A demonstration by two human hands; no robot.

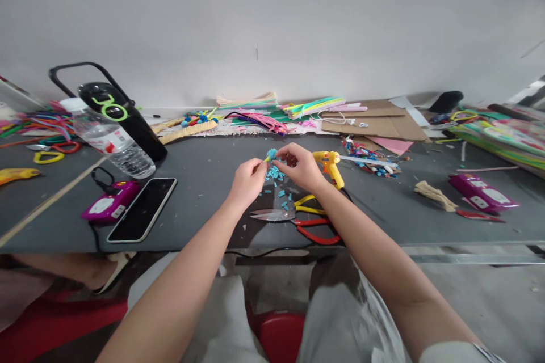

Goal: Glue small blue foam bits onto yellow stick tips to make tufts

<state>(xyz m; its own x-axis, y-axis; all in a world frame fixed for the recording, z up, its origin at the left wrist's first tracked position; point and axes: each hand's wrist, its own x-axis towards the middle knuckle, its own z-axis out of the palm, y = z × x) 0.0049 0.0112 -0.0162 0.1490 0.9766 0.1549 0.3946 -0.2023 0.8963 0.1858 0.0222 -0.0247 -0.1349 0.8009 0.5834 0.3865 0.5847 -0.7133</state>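
Note:
My left hand (249, 181) pinches a thin yellow-green stem topped by a small fuzzy blue flower (271, 153). Close against the flower's right side is my right hand (301, 165), its thumb and forefinger drawn together; whatever sits between them is too small to make out. Below both hands, short blue pieces (276, 173) lie scattered on the dark table. Scissors (293, 214) with one yellow and one red handle rest in front of me, blades pointing left. A yellow glue gun (331, 167) lies beyond my right wrist, with a glue stick in its back.
To the left stand a clear water bottle (117, 142) and a black bottle (131, 127), near a phone (142, 210) and a purple power strip (111, 202). Pipe cleaners (264, 119) and cardboard (374, 122) line the back panel. Another purple power strip (483, 193) lies right.

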